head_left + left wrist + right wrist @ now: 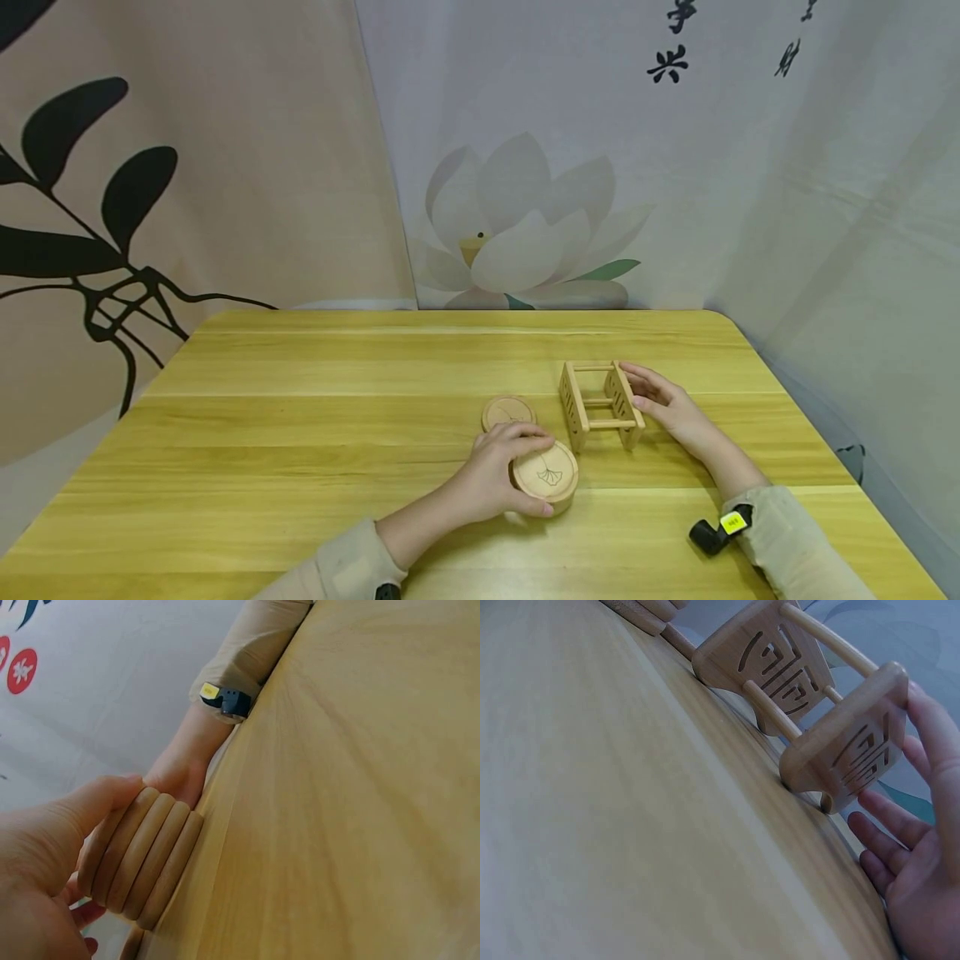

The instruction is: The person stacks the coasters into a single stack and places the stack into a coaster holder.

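Note:
My left hand (498,475) grips a stack of several round wooden coasters (546,473), its thumb and fingers curled round the sides. The top coaster carries a dark leaf-shaped line drawing. In the left wrist view the stacked coasters (139,855) lie flat against each other, at or just above the tabletop. Behind the left hand lies another round coaster (508,410), partly covered by the fingers. A wooden rack (600,404) with slotted side panels and round crossbars stands upright to the right. My right hand (667,408) touches its right panel (862,754) with loosely extended fingers.
The wooden table (300,467) spreads out around the hands, with its far edge against a printed curtain (525,100). Black wrist cameras are strapped to both sleeves; the right one (720,529) has a yellow label.

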A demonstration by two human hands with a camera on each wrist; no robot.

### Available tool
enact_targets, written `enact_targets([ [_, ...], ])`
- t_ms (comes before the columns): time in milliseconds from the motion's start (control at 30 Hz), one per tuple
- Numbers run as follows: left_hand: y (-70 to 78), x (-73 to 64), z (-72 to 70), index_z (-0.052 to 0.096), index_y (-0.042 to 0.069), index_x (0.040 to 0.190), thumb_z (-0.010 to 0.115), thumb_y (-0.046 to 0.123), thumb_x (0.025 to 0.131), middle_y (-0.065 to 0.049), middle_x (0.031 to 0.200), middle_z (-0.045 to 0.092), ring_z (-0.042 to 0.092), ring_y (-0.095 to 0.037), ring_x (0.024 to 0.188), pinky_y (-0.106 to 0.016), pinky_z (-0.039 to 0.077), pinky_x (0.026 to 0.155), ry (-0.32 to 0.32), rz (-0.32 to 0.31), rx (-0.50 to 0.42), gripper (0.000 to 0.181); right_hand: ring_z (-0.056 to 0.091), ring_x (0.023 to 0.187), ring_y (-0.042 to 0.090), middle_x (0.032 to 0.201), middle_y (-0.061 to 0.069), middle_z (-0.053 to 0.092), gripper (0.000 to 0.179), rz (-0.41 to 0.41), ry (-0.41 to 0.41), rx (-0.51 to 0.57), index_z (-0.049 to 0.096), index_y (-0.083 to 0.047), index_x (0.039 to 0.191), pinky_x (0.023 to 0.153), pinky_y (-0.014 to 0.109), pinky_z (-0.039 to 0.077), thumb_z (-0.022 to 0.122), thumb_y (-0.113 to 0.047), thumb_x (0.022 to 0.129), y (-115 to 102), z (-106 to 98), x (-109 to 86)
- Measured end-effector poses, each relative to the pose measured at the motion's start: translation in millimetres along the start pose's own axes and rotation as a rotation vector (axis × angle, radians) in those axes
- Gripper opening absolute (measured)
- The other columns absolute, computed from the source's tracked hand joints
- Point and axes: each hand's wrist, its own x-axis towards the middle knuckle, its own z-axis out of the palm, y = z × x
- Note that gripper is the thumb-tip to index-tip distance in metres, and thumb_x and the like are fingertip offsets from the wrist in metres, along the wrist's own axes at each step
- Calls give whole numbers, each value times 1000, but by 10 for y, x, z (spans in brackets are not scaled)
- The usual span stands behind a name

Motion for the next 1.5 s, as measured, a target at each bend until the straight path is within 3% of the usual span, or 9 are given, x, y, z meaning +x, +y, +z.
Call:
enact_targets([
  [367, -12, 8, -28, 54, 15, 136, 91, 35, 57, 1, 141, 45, 34, -18, 128, -54, 21, 104, -8, -34, -5, 90, 50, 114, 4, 139, 31, 40, 50, 2, 0, -6, 32, -1, 147, 91, 16, 40, 49, -7, 100, 6, -7, -3],
  [733, -86, 62, -182, 53, 11, 137, 87, 38, 63, -2, 140, 45, 34, -23, 130, -61, 16, 105, 73, 9, -4, 86, 51, 114, 6, 139, 30, 41, 50, 13, 13, -23, 34, -6, 148, 91, 18, 41, 50, -10, 100, 38, -15, 2],
  [1167, -251, 121, -359, 52, 14, 137, 86, 36, 67, -5, 141, 46, 37, -28, 130, -56, 22, 103, 171, -41, 38, 81, 50, 116, 9, 139, 30, 40, 51, 8, 5, -26, 33, -5, 148, 92, 18, 40, 49, -8, 100, 20, -18, 0],
  [1500, -378, 156, -415, 53, 12, 137, 86, 32, 69, -7, 141, 46, 38, -29, 130, -57, 23, 104, 207, -78, 45, 78, 50, 115, 6, 140, 30, 40, 51, 1, 2, 2, 32, -2, 148, 92, 17, 40, 49, -7, 100, 33, -16, -8],
])
